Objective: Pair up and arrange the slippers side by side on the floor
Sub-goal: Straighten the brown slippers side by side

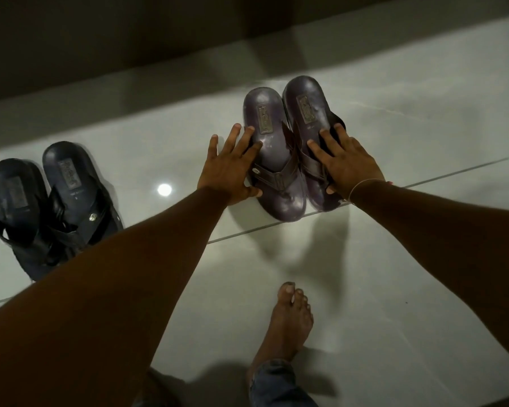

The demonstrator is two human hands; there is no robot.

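- Purple-brown slippers, two of them, are lying side by side and touching along their inner edges, at about 1 o'clock from frame centre, toes pointing toward the viewer.
- Black slippers, a second pair, are sitting well apart at 9 o'clock, also side by side; their straps are overlapping a little, and the pair is angling slightly, so alignment looks rougher.
- Judgement: pairing appears done for both sets visible. What is remaining seems to be final squaring of the purple-brown pair, and perhaps tidying the black pair. Whether more slippers are lying out of view, I cannot tell.
- Left hand is pressing flat against the outer edge of the left-side purple-brown slipper; its fingers are spreading wide, thumb touching the sole edge near the strap. Not gripping, only pushing.
- Right hand is resting on top of the right-side slipper over its strap, fingers fanning loosely, thumb curling at the outer edge. It is holding nothing.
- Both hands together are bracketing the pair from 9 and 3 o'clock, as if nudging it together.
- Pale glossy tile floor is carrying everything; a bare foot is standing at 6 o'clock.
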